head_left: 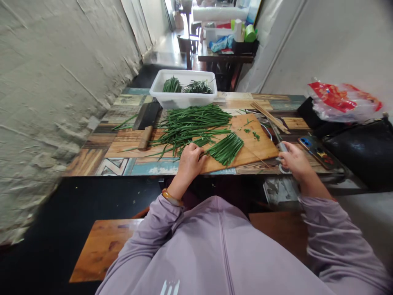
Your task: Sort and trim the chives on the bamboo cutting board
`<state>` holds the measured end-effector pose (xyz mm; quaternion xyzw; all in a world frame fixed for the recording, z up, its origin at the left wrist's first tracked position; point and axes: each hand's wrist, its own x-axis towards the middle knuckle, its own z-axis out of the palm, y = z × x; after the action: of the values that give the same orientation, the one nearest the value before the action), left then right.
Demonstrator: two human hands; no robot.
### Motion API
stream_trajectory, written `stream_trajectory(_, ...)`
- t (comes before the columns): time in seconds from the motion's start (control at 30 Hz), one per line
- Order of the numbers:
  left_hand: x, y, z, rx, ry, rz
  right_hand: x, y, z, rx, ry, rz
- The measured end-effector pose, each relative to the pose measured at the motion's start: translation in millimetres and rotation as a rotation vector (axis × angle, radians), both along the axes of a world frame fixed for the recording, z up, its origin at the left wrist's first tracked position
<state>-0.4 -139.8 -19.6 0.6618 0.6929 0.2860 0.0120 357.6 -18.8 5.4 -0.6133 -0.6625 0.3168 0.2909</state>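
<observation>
My left hand point(190, 159) is closed on the left end of a flat, neatly lined-up bundle of green chives point(227, 148). The bundle lies on a wooden cutting board point(254, 143), near its front edge. Behind it a large heap of loose long chives point(196, 121) spreads over the board and table. Off the board's right edge, my right hand point(294, 160) grips scissors point(281, 146) by a grey handle, the narrow metal part pointing away from me. Small cut green bits point(255, 135) are scattered on the board. A thin wooden stick point(258, 155) lies by the bundle.
A cleaver point(147, 119) with a wooden handle lies left of the heap. Behind stands a white plastic tub point(184, 98) holding chives. Wooden sticks point(270, 116), a phone point(316, 151), a black bag point(365, 151) and red-and-clear plastic packaging point(344, 100) occupy the right side.
</observation>
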Motion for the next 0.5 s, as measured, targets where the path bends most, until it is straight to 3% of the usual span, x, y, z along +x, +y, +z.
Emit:
stream_trajectory(0.07,0,1,-1.6,0.014,-0.023,-0.007,-3,-20,12.9,-0.064,0.266,-0.138)
stream_trajectory(0.23,2,0,-5.6,0.039,-0.085,-0.007,-12,-81,60.6,-0.066,0.463,-0.016)
stream_trajectory(0.3,2,-1,-7.1,0.045,-0.107,0.008,-16,-102,71.9,-0.101,0.404,0.037)
stream_trajectory(0.37,3,-3,-8.0,0.047,-0.125,0.018,-23,-118,72.4,-0.137,0.312,0.149)
stream_trajectory(0.5,4,-4,-7.0,0.032,-0.148,0.031,-41,-136,51.5,-0.240,0.217,0.472)
